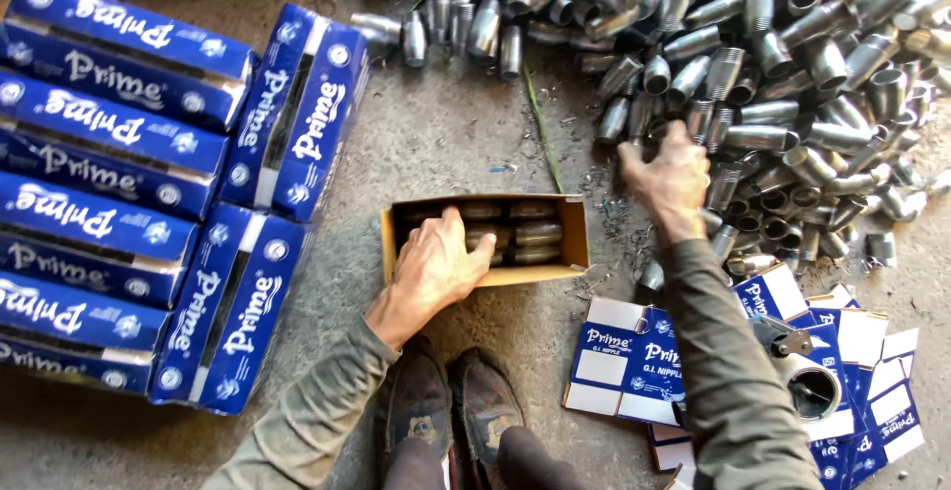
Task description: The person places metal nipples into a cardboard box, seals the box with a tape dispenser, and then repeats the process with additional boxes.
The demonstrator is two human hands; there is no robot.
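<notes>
**Hands at the box and the heap of fittings**

The person sits low over a concrete floor (446, 133), shoes (451, 406) together below; the left hand (436, 264) lies spread, fingers apart and flat, inside the open brown cardboard box (575, 242), resting on the metal pipe nipples (535, 232) already packed there in rows; it clamps on nothing that I can see. The right hand (669, 178) reaches out into the edge of the big heap of loose threaded nipples (773, 64) (grey, short, lying every way); its fingers curl down among the pieces, and whether they have closed on one I cannot tell.

To the left, closed blue cartons (119, 183) lie stacked side by side, well apart from the heap; flat, unfolded blue-and-white carton blanks (634, 361) lie near the right elbow, with a tape dispenser (807, 376) on top of them; a thin green stalk (540, 123) lies on the floor above the box.
</notes>
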